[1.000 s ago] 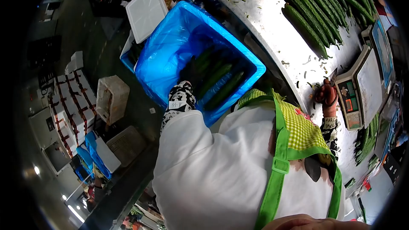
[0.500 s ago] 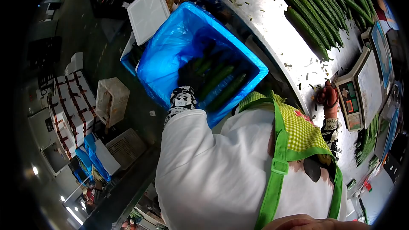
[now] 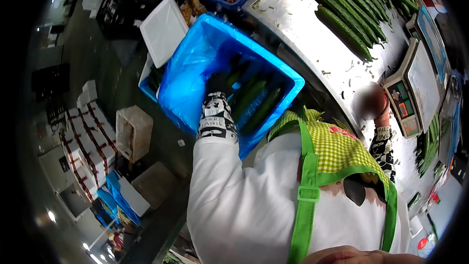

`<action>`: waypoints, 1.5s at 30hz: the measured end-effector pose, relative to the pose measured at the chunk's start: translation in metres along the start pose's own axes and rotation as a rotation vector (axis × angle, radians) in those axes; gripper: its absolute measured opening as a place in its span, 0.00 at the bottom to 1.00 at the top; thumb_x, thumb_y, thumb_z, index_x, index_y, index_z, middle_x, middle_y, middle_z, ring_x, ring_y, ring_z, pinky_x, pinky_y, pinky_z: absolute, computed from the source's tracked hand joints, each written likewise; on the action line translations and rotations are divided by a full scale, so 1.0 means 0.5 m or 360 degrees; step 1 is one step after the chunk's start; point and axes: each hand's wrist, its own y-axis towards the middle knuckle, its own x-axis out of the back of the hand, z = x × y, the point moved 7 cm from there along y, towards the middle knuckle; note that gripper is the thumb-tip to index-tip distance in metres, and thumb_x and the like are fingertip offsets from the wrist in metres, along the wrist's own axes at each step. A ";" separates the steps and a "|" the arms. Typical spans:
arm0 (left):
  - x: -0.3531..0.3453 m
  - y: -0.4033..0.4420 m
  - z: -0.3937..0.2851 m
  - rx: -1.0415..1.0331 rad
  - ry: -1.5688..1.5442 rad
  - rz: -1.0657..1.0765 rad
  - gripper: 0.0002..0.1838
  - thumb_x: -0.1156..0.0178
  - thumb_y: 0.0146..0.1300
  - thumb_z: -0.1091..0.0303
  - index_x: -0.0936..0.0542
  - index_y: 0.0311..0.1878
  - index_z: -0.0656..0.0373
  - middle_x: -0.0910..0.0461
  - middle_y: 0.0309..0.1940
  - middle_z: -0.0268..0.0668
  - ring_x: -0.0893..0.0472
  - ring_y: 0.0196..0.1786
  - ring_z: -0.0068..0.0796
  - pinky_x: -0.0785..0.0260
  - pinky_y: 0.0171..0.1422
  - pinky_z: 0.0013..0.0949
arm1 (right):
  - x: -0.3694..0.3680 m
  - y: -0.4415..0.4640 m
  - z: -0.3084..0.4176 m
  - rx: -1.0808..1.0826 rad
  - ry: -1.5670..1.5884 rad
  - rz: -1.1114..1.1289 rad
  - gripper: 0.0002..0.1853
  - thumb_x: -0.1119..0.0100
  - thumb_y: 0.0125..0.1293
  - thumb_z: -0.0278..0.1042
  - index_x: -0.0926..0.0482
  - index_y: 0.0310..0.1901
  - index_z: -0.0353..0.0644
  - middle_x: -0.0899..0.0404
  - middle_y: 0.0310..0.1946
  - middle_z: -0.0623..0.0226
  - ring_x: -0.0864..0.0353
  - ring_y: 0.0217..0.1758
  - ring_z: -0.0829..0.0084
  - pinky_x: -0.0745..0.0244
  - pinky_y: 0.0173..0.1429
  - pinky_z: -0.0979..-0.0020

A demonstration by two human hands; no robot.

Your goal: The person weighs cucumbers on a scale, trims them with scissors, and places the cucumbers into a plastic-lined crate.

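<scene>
My left hand (image 3: 218,84), dark against the shadow, reaches down into a bin lined with blue plastic (image 3: 181,85). Its fingers are lost in the dark, beside several cucumbers (image 3: 251,93) that lie in the bin. A black-and-white patterned sleeve cover (image 3: 216,117) shows at that wrist. My right hand (image 3: 372,101) rests at the edge of the metal table (image 3: 312,44), next to a weighing scale (image 3: 404,102); it is blurred, so its fingers cannot be made out. A row of long green cucumbers (image 3: 349,22) lies farther up the table.
A white lid (image 3: 164,30) leans by the bin. Behind it stands a blue crate (image 3: 234,2) with scraps. White foam boxes (image 3: 90,142) and an empty-looking pale tub (image 3: 133,132) stand on the floor to the left. More cucumbers (image 3: 428,142) lie beyond the scale.
The view has shifted slightly. My left forearm has moved a little farther over the bin, showing more of the sleeve cover. My right hand stays at the table edge.
</scene>
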 end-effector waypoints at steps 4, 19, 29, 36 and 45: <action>0.028 -0.029 -0.007 -0.0069 -0.0173 -0.0217 0.36 0.27 0.43 0.54 0.26 0.58 0.54 0.23 0.51 0.49 0.20 0.56 0.53 0.25 0.60 0.52 | 0.015 -0.007 -0.027 0.0022 0.0110 -0.0212 0.09 0.43 0.67 0.36 0.20 0.40 0.40 0.20 0.32 0.64 0.21 0.35 0.69 0.28 0.39 0.67; 0.391 -0.400 -0.272 -0.0999 -0.1122 -0.0593 0.49 0.24 0.43 0.68 0.33 0.72 0.63 0.22 0.61 0.51 0.20 0.62 0.48 0.27 0.65 0.42 | -0.127 -0.080 0.144 -0.0325 -0.0690 0.0594 0.31 0.41 0.64 0.26 0.33 0.70 0.39 0.17 0.44 0.61 0.17 0.40 0.70 0.21 0.47 0.68; 0.406 -0.398 -0.552 -0.0944 -0.0534 -0.0615 0.53 0.23 0.35 0.60 0.32 0.70 0.61 0.20 0.51 0.52 0.19 0.53 0.55 0.25 0.58 0.50 | -0.207 -0.124 0.304 0.0066 -0.0712 0.0741 0.28 0.43 0.66 0.32 0.32 0.68 0.39 0.18 0.39 0.52 0.18 0.41 0.57 0.24 0.47 0.60; 0.368 -0.406 -0.603 -0.1097 -0.0469 -0.0610 0.55 0.24 0.35 0.56 0.36 0.71 0.58 0.24 0.53 0.53 0.21 0.53 0.57 0.24 0.56 0.51 | -0.174 -0.136 0.241 0.0059 -0.0283 0.0599 0.27 0.45 0.67 0.32 0.32 0.67 0.38 0.19 0.34 0.56 0.20 0.36 0.62 0.26 0.44 0.61; 0.367 -0.399 -0.635 -0.1116 -0.0392 -0.0552 0.55 0.23 0.36 0.51 0.35 0.71 0.58 0.24 0.53 0.53 0.21 0.54 0.56 0.25 0.55 0.52 | -0.153 -0.151 0.221 -0.0040 -0.0285 0.0656 0.26 0.45 0.68 0.33 0.32 0.66 0.37 0.20 0.33 0.58 0.22 0.34 0.66 0.26 0.42 0.63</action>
